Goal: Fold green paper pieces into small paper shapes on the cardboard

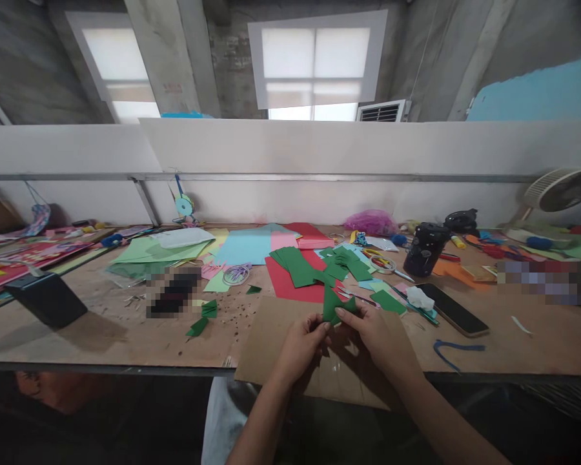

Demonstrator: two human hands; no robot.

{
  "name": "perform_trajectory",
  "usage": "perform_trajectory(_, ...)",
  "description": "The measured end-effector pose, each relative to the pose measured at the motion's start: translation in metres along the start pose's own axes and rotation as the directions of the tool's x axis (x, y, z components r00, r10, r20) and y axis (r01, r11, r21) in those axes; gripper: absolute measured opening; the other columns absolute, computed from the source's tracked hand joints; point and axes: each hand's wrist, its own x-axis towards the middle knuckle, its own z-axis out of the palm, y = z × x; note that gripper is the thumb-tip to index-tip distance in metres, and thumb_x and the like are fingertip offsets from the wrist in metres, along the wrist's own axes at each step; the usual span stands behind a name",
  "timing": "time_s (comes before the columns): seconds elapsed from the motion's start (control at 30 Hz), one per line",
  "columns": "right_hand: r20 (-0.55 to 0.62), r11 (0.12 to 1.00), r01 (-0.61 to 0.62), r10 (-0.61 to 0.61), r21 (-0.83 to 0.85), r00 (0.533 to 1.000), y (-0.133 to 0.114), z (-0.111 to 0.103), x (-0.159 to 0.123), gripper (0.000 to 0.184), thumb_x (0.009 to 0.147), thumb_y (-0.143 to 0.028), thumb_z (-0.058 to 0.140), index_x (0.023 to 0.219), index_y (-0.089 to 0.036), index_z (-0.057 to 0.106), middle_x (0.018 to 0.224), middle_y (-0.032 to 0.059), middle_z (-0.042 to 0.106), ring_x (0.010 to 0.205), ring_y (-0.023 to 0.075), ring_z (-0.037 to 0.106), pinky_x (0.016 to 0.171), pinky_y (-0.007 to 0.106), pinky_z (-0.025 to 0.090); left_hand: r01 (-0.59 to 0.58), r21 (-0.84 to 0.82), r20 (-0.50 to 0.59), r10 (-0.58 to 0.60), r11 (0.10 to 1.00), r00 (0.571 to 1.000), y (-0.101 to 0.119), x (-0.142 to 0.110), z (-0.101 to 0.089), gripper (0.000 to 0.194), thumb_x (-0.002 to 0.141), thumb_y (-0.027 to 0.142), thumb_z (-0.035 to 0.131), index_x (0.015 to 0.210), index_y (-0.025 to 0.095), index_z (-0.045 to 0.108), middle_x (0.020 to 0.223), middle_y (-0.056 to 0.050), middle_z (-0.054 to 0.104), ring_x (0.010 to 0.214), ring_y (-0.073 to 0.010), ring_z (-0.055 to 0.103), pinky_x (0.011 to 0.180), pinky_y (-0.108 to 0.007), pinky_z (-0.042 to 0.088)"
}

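Between both hands is a folded piece of green paper [330, 306], held up over a sheet of brown cardboard [266, 329] at the table's front edge. My left hand [303, 345] pinches its lower left corner. The thumb of my right hand [375, 332] presses on its right part, with the fingers behind it. Just beyond my hands lie red paper [285, 278] and a loose heap of cut green paper pieces [341, 261]. Scissors [356, 296] lie close behind my right hand, partly hidden by it.
A black tumbler [423, 248] stands at the right, near a phone [455, 310] and a blue strip [458, 347]. Small folded green pieces [209, 309] lie at the left. A dark box-shaped stand [48, 300] is farther left. Coloured sheets [244, 247] cover the back, and a fan [561, 190] stands far right.
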Motion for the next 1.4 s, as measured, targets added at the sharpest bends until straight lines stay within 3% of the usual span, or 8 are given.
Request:
perform_trajectory(0.07, 0.007, 1.000, -0.031, 0.031, -0.001, 1.000, 0.000, 0.000, -0.001, 0.022, 0.072, -0.042, 0.066, 0.067, -0.021, 0.061, 0.055, -0.0019, 0.057, 0.051, 0.0145, 0.050, 0.049, 0.025, 0.036, -0.001, 0.004, -0.003, 0.002, 1.000, 1.000, 0.000, 0.001, 0.000, 0.032, 0.078, 0.049, 0.059, 0.080, 0.017, 0.055, 0.060, 0.002, 0.055, 0.042, -0.0064, 0.043, 0.041, -0.018, 0.031)
perform_trajectory(0.33, -0.018, 0.995, -0.004, 0.006, 0.095, 1.000, 0.022, -0.007, 0.008, 0.026, 0.073, -0.045, 0.067, 0.071, -0.020, 0.060, 0.055, -0.0032, 0.056, 0.047, 0.0119, 0.045, 0.048, 0.024, 0.035, -0.029, 0.005, -0.041, 0.030, 1.000, 0.999, 0.005, 0.001, -0.001, 0.039, 0.079, 0.056, 0.054, 0.072, 0.018, 0.051, 0.059, 0.001, 0.058, 0.040, -0.0062, 0.043, 0.038, -0.017, 0.030)
perform_trajectory(0.67, -0.047, 0.998, 0.027, -0.024, 0.056, 0.999, 0.023, -0.008, 0.008, 0.027, 0.073, -0.045, 0.067, 0.073, -0.019, 0.062, 0.064, -0.0010, 0.060, 0.059, 0.0152, 0.052, 0.057, 0.026, 0.042, -0.042, -0.074, 0.006, 0.043, 0.996, 0.999, 0.000, 0.001, 0.000, 0.033, 0.077, 0.048, 0.062, 0.083, 0.016, 0.055, 0.064, 0.001, 0.059, 0.048, -0.0075, 0.049, 0.044, -0.017, 0.034)
perform_trajectory(0.9, -0.023, 0.996, 0.023, -0.021, 0.081, 1.000, 0.025, -0.008, 0.010, 0.027, 0.073, -0.045, 0.068, 0.075, -0.019, 0.063, 0.068, -0.0006, 0.062, 0.060, 0.0153, 0.053, 0.060, 0.027, 0.043, -0.026, -0.038, -0.010, 0.026, 0.999, 1.000, -0.004, 0.002, -0.001, 0.033, 0.077, 0.050, 0.059, 0.083, 0.017, 0.054, 0.065, 0.001, 0.060, 0.044, -0.0070, 0.046, 0.040, -0.018, 0.032)
perform_trajectory(1.4, -0.021, 0.991, -0.006, 0.009, 0.132, 1.000, 0.028, -0.008, 0.010, 0.027, 0.073, -0.043, 0.069, 0.073, -0.017, 0.061, 0.061, -0.0007, 0.060, 0.054, 0.0130, 0.051, 0.052, 0.025, 0.041, -0.018, -0.033, -0.020, 0.017, 0.999, 1.000, -0.001, 0.002, -0.001, 0.035, 0.077, 0.052, 0.057, 0.082, 0.017, 0.056, 0.063, 0.001, 0.059, 0.043, -0.0074, 0.045, 0.040, -0.019, 0.031)
